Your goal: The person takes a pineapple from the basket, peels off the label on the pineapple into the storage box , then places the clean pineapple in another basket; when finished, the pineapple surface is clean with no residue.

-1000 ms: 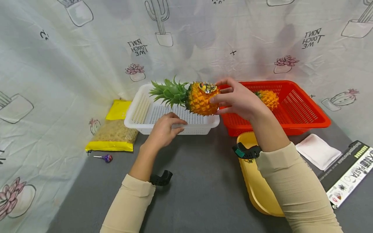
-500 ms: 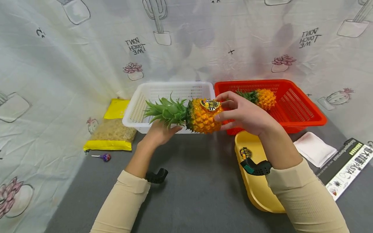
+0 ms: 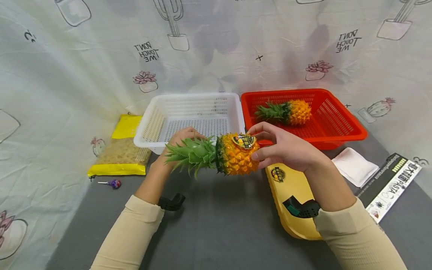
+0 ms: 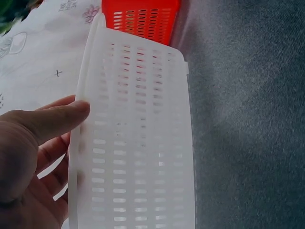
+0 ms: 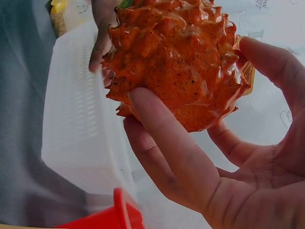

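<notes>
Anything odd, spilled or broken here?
Yes: lettering on the backdrop sheet reads backwards, though PASTA on the package reads normally. I see nothing spilled, and the pineapple in the right hand shows no visible damage.

- We see a grey table (image 3: 209, 232) with a hanging cloth (image 3: 216, 45) at the back and both sides, so this looks like a small set-up nook.
- The cloth has soft folds, and we find cactus pictures on it and words that run backward.
- We spot things that fit a kitchen: a white basket (image 3: 195, 103), a red basket (image 3: 332, 122), a yellow tray (image 3: 293, 183), a bag (image 3: 118, 152) of pale bits and a box (image 3: 393, 183) that says PASTA.
- A lollipop (image 3: 116, 183) and two pineapples (image 3: 237, 153) make us think of a play shop.
- We cannot tell if a home, a lab or a shop lies past the cloth.
</notes>
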### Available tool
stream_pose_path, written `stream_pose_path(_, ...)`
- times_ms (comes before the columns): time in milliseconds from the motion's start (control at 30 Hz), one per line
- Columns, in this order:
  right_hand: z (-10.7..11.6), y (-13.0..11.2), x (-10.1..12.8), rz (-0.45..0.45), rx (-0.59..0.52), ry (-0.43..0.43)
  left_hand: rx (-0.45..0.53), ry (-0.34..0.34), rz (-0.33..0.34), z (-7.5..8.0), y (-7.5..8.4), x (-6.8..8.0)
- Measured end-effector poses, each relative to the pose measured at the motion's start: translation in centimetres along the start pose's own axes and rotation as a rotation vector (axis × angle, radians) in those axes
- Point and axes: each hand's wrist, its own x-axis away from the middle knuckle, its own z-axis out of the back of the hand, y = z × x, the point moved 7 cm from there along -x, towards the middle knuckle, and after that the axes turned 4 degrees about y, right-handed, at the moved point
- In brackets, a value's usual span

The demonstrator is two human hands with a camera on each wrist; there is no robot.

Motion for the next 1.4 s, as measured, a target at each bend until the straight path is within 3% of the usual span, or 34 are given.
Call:
stream_pose_path(33, 0.0, 0.2, 0.1, -0.005, 0.004, -0.005, -0.241, 0.049, -0.045, 0.5, 0.0, -0.1)
stream_pose_path(67, -0.1, 0.4, 0.1, -0.011, 0.005, -0.01, -0.404, 0.069, -0.082, 0.8, 0.1, -0.1)
stream_pose_path(133, -0.2, 0.9, 0.1, -0.022, 0.006, -0.017, -0.473, 0.053, -0.044, 1.3, -0.4, 0.0)
stream_pose_path(367, -0.3, 2.0, -0.2, -0.046, 0.024, -0.024, -0.267, 0.105, 0.085, 3.2, -1.1, 1.0)
stream_pose_path(600, -1.0, 3.0, -0.9, -0.07, 0.042, -0.043, -0.129, 0.171, 0.101, 5.0, -1.0, 2.5)
stream_pose_path(700, -1.3, 3.5, -1.2, -0.077, 0.053, -0.037, -0.098, 0.169, 0.1, 5.1, -0.6, 2.8)
stream_pose_path(900, -1.9, 4.7, -2.0, -0.095, 0.04, -0.024, -0.11, 0.071, 0.082, 3.6, 1.2, 3.1)
stream_pose_path(1133, -2.5, 5.6, -2.7, -0.129, 0.049, -0.019, -0.222, -0.033, 0.017, 1.4, 3.1, 2.9)
stream_pose_path(1400, -3.1, 6.6, -3.3, -0.153, 0.086, -0.013, -0.3, -0.139, 0.003, -1.2, 3.2, 3.0)
